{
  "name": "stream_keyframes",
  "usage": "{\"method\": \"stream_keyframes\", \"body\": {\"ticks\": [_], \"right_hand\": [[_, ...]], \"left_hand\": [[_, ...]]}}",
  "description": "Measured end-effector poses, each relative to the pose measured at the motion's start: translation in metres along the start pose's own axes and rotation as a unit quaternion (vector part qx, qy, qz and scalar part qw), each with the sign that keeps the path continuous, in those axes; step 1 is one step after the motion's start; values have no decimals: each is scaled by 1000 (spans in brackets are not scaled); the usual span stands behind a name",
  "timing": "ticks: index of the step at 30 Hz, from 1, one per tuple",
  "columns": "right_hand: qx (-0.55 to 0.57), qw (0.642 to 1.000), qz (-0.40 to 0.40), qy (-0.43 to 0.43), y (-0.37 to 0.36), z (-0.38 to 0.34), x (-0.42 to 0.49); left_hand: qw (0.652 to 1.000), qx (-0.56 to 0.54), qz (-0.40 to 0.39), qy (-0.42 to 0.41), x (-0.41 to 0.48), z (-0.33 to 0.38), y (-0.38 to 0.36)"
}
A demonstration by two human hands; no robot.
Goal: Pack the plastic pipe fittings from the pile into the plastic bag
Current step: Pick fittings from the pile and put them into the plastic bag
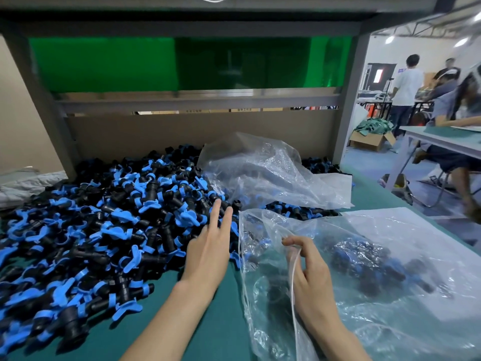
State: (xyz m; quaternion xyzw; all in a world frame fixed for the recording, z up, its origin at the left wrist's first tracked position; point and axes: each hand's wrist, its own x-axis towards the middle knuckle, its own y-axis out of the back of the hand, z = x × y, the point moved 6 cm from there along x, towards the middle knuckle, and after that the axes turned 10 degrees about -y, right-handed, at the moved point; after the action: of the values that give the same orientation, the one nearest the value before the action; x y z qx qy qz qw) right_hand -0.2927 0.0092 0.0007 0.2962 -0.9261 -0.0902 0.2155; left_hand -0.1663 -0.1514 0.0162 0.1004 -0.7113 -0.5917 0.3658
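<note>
The left hand (208, 247) touches the pile (104, 217), fingers (227, 217) straight; the right hand (309, 272) pinches the bag (390, 230).

Factory packing floor: metal-framed workbench (348, 100), heaped fittings (104, 217), workers (406, 84) at neighbouring tables (442, 139).

Your view is evenly bright; round ceiling lamps (389, 39) glow upper right. White glare sheens the clear plastic bag (416, 256). The grey metal shelf frame (41, 100) bows, and distant people (407, 82) blur.
</note>
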Motion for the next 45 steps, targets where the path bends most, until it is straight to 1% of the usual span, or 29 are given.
{"method": "stream_keyframes", "body": {"ticks": [2, 4, 7, 11, 13, 15, 16, 17, 18, 19, 20, 21, 24, 26, 27, 28, 30, 33, 37, 42, 45], "right_hand": [[-1, 1000, -1, -3, 0, 0, 0], [1, 1000, -1, -4, 1, 0, 0], [3, 1000, -4, -6, 0, 0, 0], [6, 1000, -1, -7, 0, 1, 1], [8, 1000, 3, -6, 1, 0, 0], [11, 1000, 6, -5, 1, -1, 0], [11, 1000, 6, -4, 1, -1, 0], [10, 1000, 6, -3, 2, -1, 0], [8, 1000, 4, -1, 1, -1, 0], [6, 1000, 1, 0, 1, -1, 0], [3, 1000, -3, 3, 0, -2, -1], [0, 1000, -5, 6, 0, -3, -1], [-5, 1000, -10, 8, 0, -3, -1], [-5, 1000, -8, 10, 1, -4, -1], [-6, 1000, -9, 10, 0, -4, -1], [-9, 1000, -11, 9, -1, -4, -1], [-15, 1000, -14, 9, -2, -3, -1], [-19, 1000, -13, 11, -2, -2, -1], [-24, 1000, -16, 7, -3, -1, 0], [-17, 1000, -15, 3, -3, 0, 0], [-12, 1000, -17, 5, -3, 0, -1]], "left_hand": [[998, 40, -45, -26, 12, 0, 6], [995, 72, -59, -32, 14, -2, 12], [994, 95, -45, -36, 8, -7, 17], [992, 101, 1, -81, -2, 1, 23], [994, 64, 54, -75, -11, 3, 33], [990, -36, 133, -38, -25, -2, 45], [981, -114, 157, 2, -33, -8, 47], [961, -215, 167, 47, -42, -14, 43], [922, -337, 169, 90, -51, -18, 34], [868, -450, 166, 131, -60, -19, 23], [814, -533, 165, 163, -68, -19, 13], [768, -589, 161, 191, -75, -19, 5], [663, -693, 138, 247, -85, -15, -11], [596, -743, 148, 266, -85, -15, -13], [570, -759, 155, 276, -84, -16, -13], [553, -768, 158, 282, -83, -17, -13], [546, -775, 155, 279, -83, -16, -13], [550, -778, 144, 268, -82, -14, -11], [545, -783, 148, 261, -80, -15, -11], [566, -771, 132, 259, -82, -16, -14], [570, -769, 125, 260, -82, -15, -13]]}}
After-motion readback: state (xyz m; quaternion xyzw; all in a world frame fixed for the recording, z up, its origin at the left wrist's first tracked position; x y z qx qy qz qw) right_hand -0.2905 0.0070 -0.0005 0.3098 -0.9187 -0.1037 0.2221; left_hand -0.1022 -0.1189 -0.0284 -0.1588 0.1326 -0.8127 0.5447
